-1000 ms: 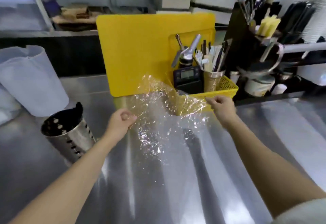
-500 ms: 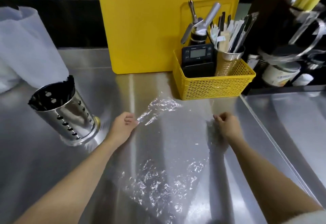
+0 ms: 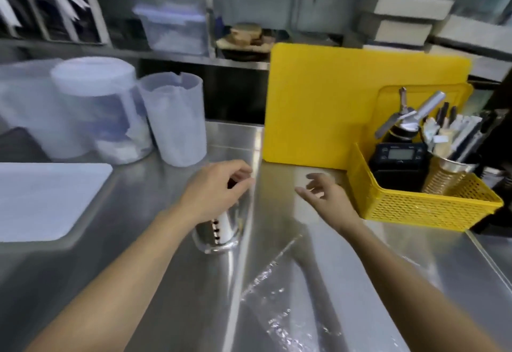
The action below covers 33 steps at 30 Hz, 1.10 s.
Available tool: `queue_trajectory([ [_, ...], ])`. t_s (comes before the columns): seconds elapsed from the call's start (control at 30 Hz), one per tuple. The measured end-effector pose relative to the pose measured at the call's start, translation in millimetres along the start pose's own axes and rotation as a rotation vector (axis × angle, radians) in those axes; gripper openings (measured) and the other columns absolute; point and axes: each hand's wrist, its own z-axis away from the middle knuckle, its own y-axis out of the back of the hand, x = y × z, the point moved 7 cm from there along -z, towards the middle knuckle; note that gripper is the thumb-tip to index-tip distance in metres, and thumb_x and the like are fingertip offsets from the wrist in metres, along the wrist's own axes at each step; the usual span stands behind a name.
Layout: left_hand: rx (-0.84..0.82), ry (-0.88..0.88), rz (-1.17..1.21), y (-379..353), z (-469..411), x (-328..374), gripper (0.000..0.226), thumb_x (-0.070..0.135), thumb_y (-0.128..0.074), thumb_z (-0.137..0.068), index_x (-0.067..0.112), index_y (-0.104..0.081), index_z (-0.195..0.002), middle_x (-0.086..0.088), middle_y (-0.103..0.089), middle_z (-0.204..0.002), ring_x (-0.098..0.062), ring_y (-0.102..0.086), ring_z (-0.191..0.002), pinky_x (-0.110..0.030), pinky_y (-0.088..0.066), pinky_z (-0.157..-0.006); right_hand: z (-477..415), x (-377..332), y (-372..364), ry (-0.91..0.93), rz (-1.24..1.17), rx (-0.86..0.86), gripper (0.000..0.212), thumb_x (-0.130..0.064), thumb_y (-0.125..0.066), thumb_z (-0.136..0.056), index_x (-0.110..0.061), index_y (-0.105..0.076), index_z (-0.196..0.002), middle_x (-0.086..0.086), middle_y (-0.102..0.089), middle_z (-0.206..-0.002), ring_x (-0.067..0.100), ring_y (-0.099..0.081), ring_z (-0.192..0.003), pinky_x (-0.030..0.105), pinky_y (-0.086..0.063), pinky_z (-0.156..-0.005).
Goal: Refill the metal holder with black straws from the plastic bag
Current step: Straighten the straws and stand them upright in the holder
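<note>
The perforated metal holder (image 3: pixel 219 229) stands upright on the steel counter, left of centre. My left hand (image 3: pixel 216 188) is curled over its top and hides the rim; a bit of something dark shows between the fingers. My right hand (image 3: pixel 327 199) hovers a little to the right of it with fingers spread, holding nothing. The clear plastic bag (image 3: pixel 291 313) lies crumpled and flat on the counter in front of me, below both hands and touching neither. I see no black straws in the bag.
A yellow basket (image 3: pixel 415 210) with a scale, a whipper and a cup of utensils sits right, against a yellow cutting board (image 3: pixel 332 102). Translucent plastic tubs (image 3: pixel 177 119) stand at the back left, beside a white board (image 3: pixel 41 199). The steel counter (image 3: pixel 138 282) is blurred.
Both hands have let go of the plastic bag, which now lies on the counter. My left hand moved onto the metal holder; my right hand opened. The view swung left and up.
</note>
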Motion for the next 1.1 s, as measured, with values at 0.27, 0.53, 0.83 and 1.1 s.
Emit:
queue_trajectory([
  [0.27,0.057,0.029,-0.014,52,8,-58,0.043,0.033,-0.062,-0.085,0.017,-0.054,-0.124,0.002,-0.058,-0.125,-0.010,-0.051,-0.116,-0.030,-0.039,-0.103,-2,-91,-101,0.142,-0.271,-0.341,0.073,-0.028,-0.077,-0.073,-0.031,-0.031,-0.129,-0.011,-0.044,-0.126,0.005,-0.041,-0.120,0.000,-0.030,-0.082],
  [0.53,-0.166,0.130,0.097,18,9,-103,0.066,0.051,-0.065,-0.074,0.026,-0.041,-0.131,0.008,-0.048,-0.130,-0.010,-0.042,-0.125,-0.028,-0.033,-0.103,-16,-89,-110,0.045,-0.395,-0.182,0.061,-0.018,-0.075,-0.075,-0.013,-0.045,-0.128,0.001,-0.055,-0.119,-0.006,-0.054,-0.101,0.002,-0.040,-0.076],
  [0.83,-0.232,0.044,0.186,9,-24,-99,0.078,0.070,-0.053,-0.061,0.031,-0.044,-0.128,0.010,-0.052,-0.130,-0.010,-0.045,-0.124,-0.037,-0.037,-0.106,-20,-83,-109,0.065,-0.369,-0.058,0.020,-0.029,-0.073,-0.077,-0.027,-0.062,-0.093,0.015,-0.060,-0.101,0.012,-0.052,-0.081,0.012,-0.038,-0.065],
  [1.1,-0.327,-0.001,0.137,-17,-46,-96,0.060,0.044,-0.066,-0.075,0.036,-0.038,-0.128,0.005,-0.054,-0.127,-0.018,-0.049,-0.118,-0.041,-0.042,-0.100,-23,-72,-111,0.057,-0.396,0.023,0.024,-0.040,-0.069,-0.074,-0.019,-0.060,-0.081,0.017,-0.054,-0.078,0.011,-0.045,-0.068,0.023,-0.037,-0.062],
])
